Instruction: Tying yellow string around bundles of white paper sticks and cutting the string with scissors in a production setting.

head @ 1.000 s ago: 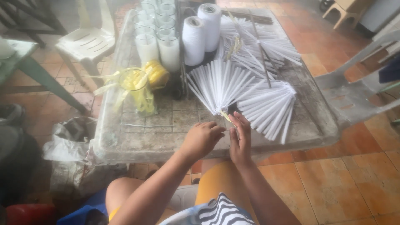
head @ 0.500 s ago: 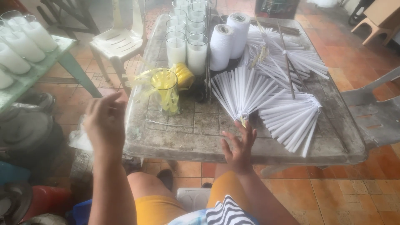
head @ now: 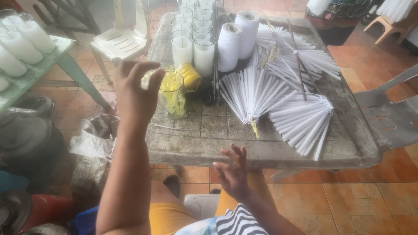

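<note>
A seated person's left hand point(head: 133, 93) is raised with fingers curled half open and nothing in its grasp, just beside a clear glass point(head: 173, 95) stuffed with yellow strips that stands near the left edge of the worn tiled tabletop point(head: 204, 130). The right hand point(head: 233, 172) hovers at the tabletop's near edge, fingers spread wide, holding nothing. Just beyond it lies a fan of white sticks point(head: 252, 93) tied at its base with a yellow strip, and a second fan point(head: 302, 122) lies toward the near right corner. More loose bundles of white sticks point(head: 300, 56) crowd the far right. Two spools of white thread point(head: 237, 41) stand at the far edge beside rows of white candles in glasses point(head: 193, 43). A white plastic chair point(head: 124, 32) stands off the table's far left corner.
</note>
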